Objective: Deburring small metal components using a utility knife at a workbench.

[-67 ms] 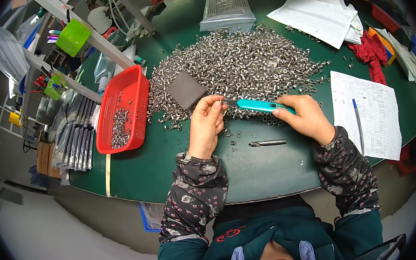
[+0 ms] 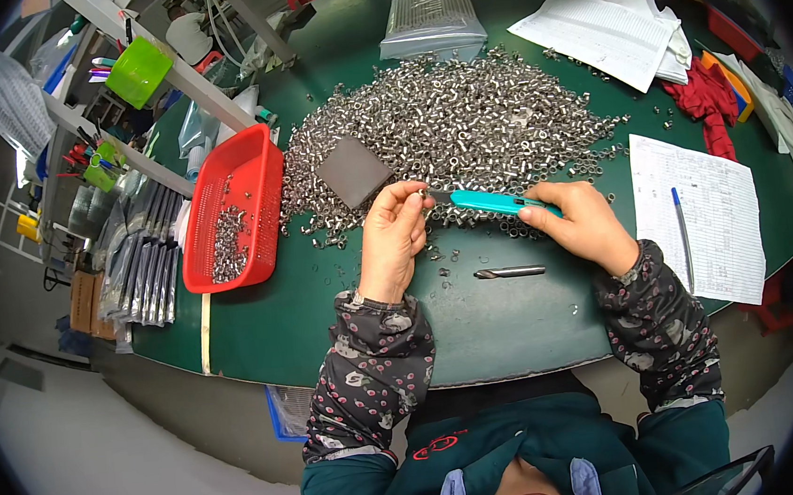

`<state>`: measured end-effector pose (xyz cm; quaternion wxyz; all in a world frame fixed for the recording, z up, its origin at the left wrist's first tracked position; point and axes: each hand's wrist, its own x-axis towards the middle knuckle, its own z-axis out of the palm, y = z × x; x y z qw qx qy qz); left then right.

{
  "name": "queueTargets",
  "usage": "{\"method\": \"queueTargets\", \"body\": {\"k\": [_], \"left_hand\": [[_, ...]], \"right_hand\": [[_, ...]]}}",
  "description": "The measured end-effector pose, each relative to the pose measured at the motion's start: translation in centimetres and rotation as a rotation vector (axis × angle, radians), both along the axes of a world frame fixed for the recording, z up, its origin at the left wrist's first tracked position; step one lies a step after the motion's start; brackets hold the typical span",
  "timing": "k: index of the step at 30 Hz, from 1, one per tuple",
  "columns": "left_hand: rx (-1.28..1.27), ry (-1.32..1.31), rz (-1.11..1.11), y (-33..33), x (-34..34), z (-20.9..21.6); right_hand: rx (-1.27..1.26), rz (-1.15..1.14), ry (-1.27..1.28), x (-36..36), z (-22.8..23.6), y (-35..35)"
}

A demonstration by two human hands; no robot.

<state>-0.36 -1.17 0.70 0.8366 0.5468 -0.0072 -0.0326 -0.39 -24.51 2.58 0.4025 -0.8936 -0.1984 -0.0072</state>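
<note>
My right hand (image 2: pixel 585 222) is closed round a teal utility knife (image 2: pixel 487 203), its dark blade end pointing left. My left hand (image 2: pixel 395 233) pinches a small metal ring (image 2: pixel 423 193) between thumb and forefinger, right at the blade's tip. Whether blade and ring touch is too small to tell. Behind both hands spreads a large heap of small shiny metal rings (image 2: pixel 470 114). A dark grey square block (image 2: pixel 353 171) lies on the heap's near left side. On the green table below the knife rests a drill bit (image 2: pixel 510 272).
A red plastic basket (image 2: pixel 270 197) with some metal rings stands on the left. To the right lie a printed sheet (image 2: pixel 719 219) with a blue pen (image 2: pixel 682 232), more papers (image 2: pixel 595 32) and a red cloth (image 2: pixel 707 107). Plastic bags (image 2: pixel 432 23) are at the back.
</note>
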Motion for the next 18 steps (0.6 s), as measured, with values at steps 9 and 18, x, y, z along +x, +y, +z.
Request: {"method": "queueTargets", "body": {"k": [9,18], "left_hand": [[0.058,-0.041,-0.019,0.04,-0.05,-0.25],[-0.140,0.099,0.002,0.45,0.16,-0.39]], "right_hand": [[-0.031,0.024,0.088,0.03,0.20,-0.04],[0.101,-0.160,-0.249,0.10,0.06,-0.19]]}}
